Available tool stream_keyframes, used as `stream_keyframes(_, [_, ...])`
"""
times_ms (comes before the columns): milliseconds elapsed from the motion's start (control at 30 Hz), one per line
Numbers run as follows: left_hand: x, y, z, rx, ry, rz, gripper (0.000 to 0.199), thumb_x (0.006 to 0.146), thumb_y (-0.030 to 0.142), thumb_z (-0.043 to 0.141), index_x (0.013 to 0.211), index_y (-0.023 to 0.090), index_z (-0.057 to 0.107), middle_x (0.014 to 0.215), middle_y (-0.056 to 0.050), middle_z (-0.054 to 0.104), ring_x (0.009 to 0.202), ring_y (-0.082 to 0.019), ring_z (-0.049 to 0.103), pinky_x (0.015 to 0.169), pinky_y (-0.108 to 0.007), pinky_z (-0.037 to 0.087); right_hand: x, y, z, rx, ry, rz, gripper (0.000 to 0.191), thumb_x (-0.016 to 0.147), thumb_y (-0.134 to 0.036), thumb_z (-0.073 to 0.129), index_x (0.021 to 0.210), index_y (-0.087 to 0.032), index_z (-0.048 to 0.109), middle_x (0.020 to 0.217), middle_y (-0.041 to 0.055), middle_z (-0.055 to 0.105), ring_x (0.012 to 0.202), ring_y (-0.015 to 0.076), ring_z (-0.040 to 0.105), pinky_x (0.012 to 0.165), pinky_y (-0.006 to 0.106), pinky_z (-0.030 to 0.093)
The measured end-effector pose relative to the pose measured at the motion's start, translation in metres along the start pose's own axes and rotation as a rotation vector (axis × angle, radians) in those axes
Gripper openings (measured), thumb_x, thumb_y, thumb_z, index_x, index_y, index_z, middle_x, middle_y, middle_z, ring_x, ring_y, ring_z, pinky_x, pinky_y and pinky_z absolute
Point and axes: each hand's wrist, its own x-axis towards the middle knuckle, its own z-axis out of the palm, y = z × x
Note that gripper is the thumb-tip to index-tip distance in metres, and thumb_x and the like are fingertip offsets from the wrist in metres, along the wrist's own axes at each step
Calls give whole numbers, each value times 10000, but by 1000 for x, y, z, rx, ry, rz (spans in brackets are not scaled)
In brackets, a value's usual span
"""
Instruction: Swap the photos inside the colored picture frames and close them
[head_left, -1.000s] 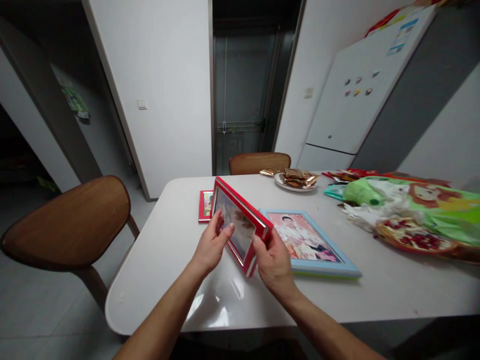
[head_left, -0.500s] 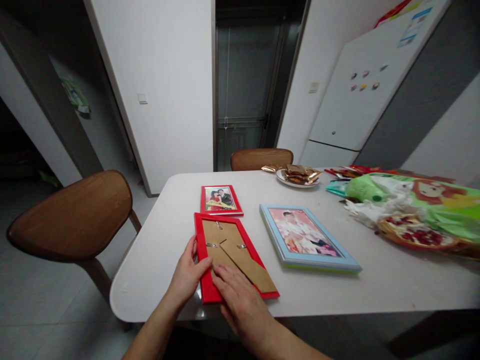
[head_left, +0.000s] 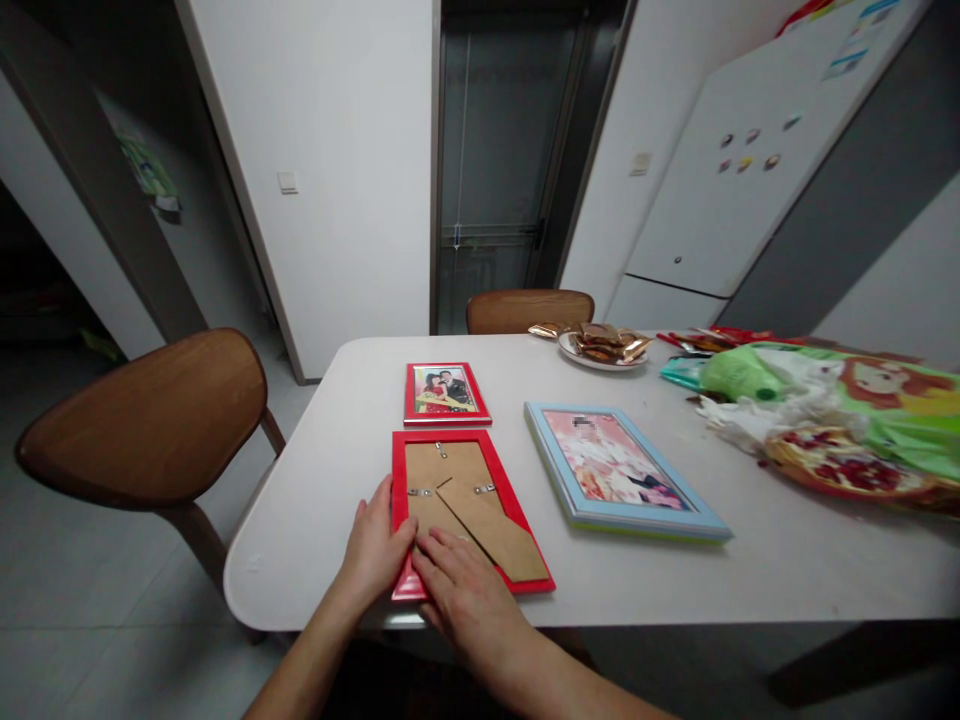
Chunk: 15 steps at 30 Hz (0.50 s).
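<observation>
A red picture frame [head_left: 517, 520] lies face down at the near edge of the table, showing its brown backing board [head_left: 480, 520] with a fold-out stand and small metal clips. My left hand [head_left: 375, 545] holds its left side, thumb over the red border. The fingers of my right hand [head_left: 461, 585] lie flat across the lower backing, close to my left thumb; its thumb is by the near edge. Just beyond is a smaller red frame [head_left: 448, 391] with a couple's photo, face up. To the right lies a light blue frame [head_left: 622, 465], also face up, on something green-edged.
Wrapped snacks fill a plate [head_left: 604, 362] at the back. A green bag [head_left: 892, 385], white tissue and an opened pomegranate [head_left: 840, 465] crowd the table's right side. Wooden chairs stand at the left [head_left: 150, 420] and the far side [head_left: 529, 312].
The near red frame has settled flatter on the table, its far edge now slightly apart from the smaller frame. Both hands have shifted a little with it. The view has turned slightly left.
</observation>
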Motion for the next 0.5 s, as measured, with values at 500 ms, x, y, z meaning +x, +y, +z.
stream_keyframes(500, [-2, -7, 5, 125, 5, 94, 549, 727, 202, 424, 1255, 108, 307, 1285, -144, 414, 1172, -251, 382, 1012, -457, 174, 37, 103, -50, -102, -136, 402, 221, 754, -149, 431, 766, -138, 652, 880, 104, 567, 801, 165, 515, 716, 239, 380])
